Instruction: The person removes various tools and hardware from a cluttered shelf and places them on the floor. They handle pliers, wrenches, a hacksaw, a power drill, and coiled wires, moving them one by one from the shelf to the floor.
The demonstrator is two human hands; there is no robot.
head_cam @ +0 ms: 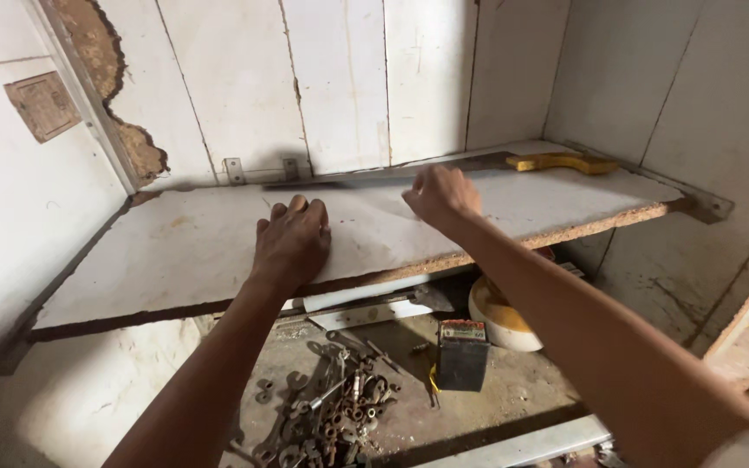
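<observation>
A white chipboard shelf [175, 251] spans the corner between white walls. My left hand [292, 241] rests palm down on the board near its front edge, holding nothing. My right hand [440, 195] sits farther back with its fingers curled shut, knuckles up, right beside the blade of a hand saw [392, 172]. Nothing shows inside the fist. The saw lies flat along the back of the shelf, its yellow handle [563, 162] at the right end.
Under the shelf lie a heap of wrenches and nuts [331, 407], a small black box-shaped battery [463, 354], a white and yellow round tub [498, 319] and a flat metal piece [366, 314]. A metal bracket [704, 204] carries the shelf's right end.
</observation>
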